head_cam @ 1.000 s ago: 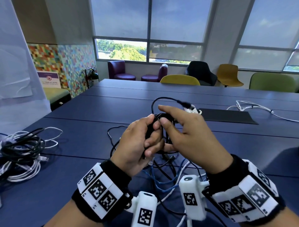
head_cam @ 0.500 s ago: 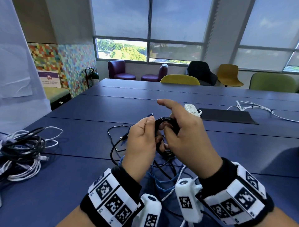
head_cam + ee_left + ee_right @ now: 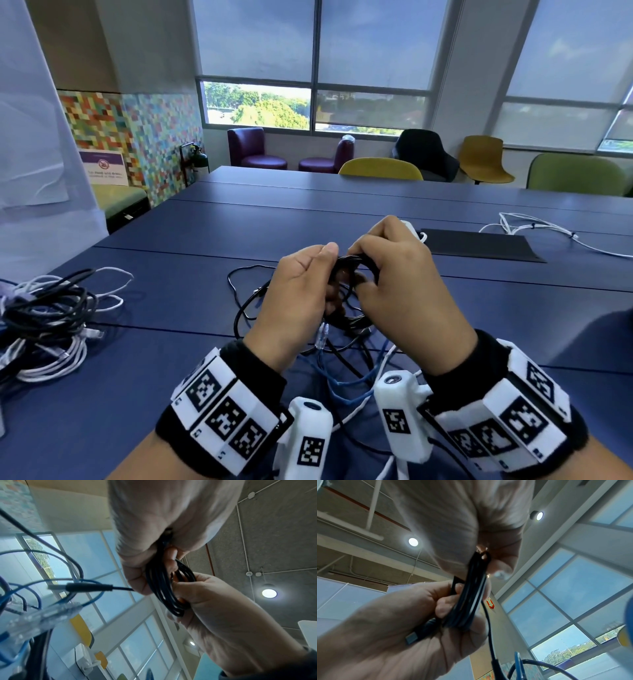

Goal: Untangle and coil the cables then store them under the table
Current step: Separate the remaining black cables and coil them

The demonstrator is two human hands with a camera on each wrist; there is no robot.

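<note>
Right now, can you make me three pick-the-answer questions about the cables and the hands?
1. Where is the big cable heap?
A. far left on the table
B. on a chair
C. on the floor

2. What colour is the coil in the hands?
A. white
B. black
C. yellow

3. What is the left hand doing?
A. lying flat
B. pointing
C. gripping the coil

Answers: 1 A, the heap lies at the table's left edge. 2 B, the wrist views show black loops. 3 C, its fingers curl round the loops, as the right hand also does.

Red arrow sign (image 3: 490,603) on wall — reads "FIRE", purple poster (image 3: 102,168) — text illegible
</note>
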